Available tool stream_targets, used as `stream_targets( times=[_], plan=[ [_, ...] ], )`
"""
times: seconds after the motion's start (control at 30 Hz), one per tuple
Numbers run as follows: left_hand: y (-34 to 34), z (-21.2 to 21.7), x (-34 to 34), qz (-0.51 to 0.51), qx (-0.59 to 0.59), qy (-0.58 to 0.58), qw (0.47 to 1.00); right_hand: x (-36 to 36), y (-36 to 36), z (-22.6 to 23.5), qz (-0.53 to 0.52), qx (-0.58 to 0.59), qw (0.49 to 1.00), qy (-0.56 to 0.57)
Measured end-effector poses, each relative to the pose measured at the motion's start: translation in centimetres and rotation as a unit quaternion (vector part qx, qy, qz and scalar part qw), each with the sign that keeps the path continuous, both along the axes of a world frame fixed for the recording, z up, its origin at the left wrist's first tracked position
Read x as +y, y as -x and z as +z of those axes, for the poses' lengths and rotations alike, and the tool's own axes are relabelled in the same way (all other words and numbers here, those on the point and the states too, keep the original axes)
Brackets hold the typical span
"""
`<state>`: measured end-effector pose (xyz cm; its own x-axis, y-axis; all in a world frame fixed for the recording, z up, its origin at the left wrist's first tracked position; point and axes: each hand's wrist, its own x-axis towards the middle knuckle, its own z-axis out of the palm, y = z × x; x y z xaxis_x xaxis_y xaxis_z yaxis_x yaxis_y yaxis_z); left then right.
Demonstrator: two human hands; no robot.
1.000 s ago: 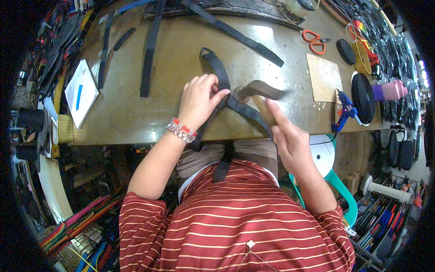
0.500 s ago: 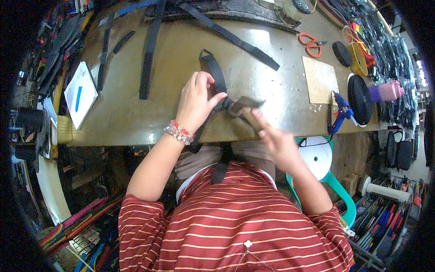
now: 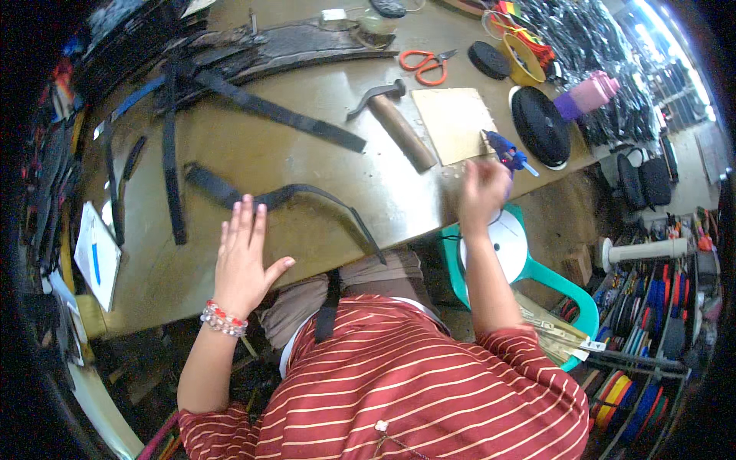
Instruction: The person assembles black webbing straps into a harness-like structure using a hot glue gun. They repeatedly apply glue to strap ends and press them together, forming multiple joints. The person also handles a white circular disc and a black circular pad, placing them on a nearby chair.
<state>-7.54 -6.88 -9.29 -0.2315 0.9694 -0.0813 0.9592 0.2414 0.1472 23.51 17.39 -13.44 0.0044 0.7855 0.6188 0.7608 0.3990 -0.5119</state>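
Pressing her left hand flat, fingers spread, on the black webbing strap lying across the workbench, she reached her loosely curled right hand to the blue glue gun at its edge.

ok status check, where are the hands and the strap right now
Left hand flat and open on the black strap. Right hand at the table edge beside the blue glue gun, grip unclear. Hammer lies apart from the strap.

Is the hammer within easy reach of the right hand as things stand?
Probably yes. The right hand hovers at the table edge just beside the hammer, with only bare tabletop between them.
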Motion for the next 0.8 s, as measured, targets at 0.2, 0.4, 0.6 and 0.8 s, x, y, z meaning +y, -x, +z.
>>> stream_targets(
  times=[0.2,0.4,0.6,0.8],
  plan=[
    [-1.2,-1.5,1.1,-0.030,-0.007,-0.041,0.999,5.4,-8.1,0.6,0.069,-0.003,0.994,0.081],
    [2.0,-2.3,1.9,-0.063,-0.163,-0.182,0.968,8.6,-2.5,15.0,-0.086,-0.489,0.832,0.245],
    [2.7,-1.9,2.4,-0.109,-0.082,-0.274,0.952,-0.9,7.7,12.9,0.393,-0.253,0.875,0.127],
    [4.0,-1.9,1.6,-0.071,-0.104,-0.288,0.949,-7.0,8.5,9.2,0.161,0.015,0.921,0.355]
  ],
)
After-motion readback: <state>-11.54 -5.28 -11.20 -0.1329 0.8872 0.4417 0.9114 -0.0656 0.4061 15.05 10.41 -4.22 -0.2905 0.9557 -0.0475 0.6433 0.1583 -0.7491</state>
